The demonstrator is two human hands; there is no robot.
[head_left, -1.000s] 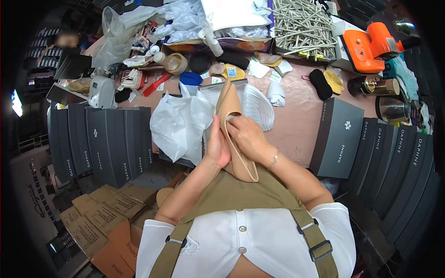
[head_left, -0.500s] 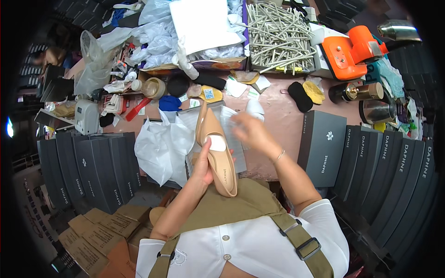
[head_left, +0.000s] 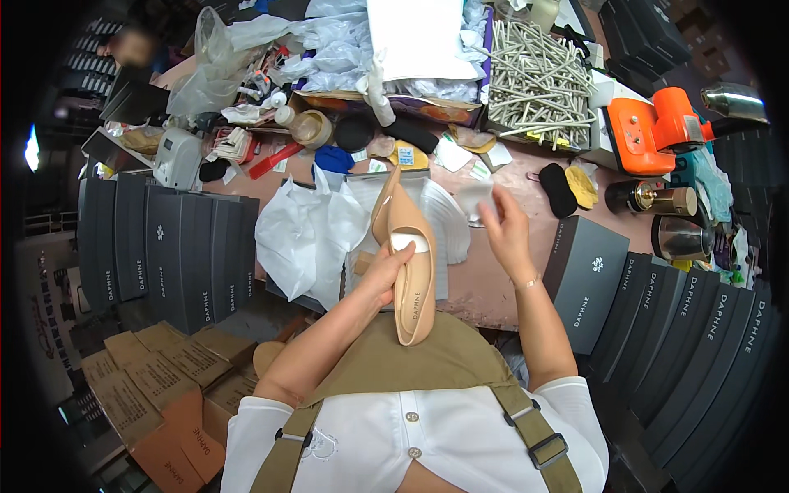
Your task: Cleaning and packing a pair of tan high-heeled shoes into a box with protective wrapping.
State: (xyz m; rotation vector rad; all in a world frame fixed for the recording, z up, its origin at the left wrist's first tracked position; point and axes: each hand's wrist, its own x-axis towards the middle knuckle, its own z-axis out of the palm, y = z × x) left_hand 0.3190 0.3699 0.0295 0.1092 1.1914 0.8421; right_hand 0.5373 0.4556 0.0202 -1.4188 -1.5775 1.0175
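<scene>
My left hand (head_left: 385, 274) grips a beige pointed-toe pump (head_left: 420, 283), its thumb over the inner side. The toe points away from me and the heel end is near my apron. White stuffing (head_left: 408, 241) shows in the shoe's opening. Against its left side is a second beige pointed shoe (head_left: 383, 215), mostly hidden; whether my hand holds it too, I cannot tell. Beneath lies an open box with white tissue paper (head_left: 296, 238) and ribbed white wrapping (head_left: 448, 222). My right hand (head_left: 511, 234) hovers over the table, fingers apart, beside a white pad (head_left: 475, 200).
Dark grey shoeboxes (head_left: 588, 283) stand on both sides, with brown cartons (head_left: 131, 390) at lower left. Along the back are a carton of plastic bags (head_left: 337, 62), a box of grey sticks (head_left: 542, 82), an orange tool (head_left: 645, 131) and a black sponge (head_left: 559, 189).
My view has shifted, so the table's things sit farther right. My right hand, blurred before near the shoe's toe, has moved right. My left hand keeps its hold on the pump.
</scene>
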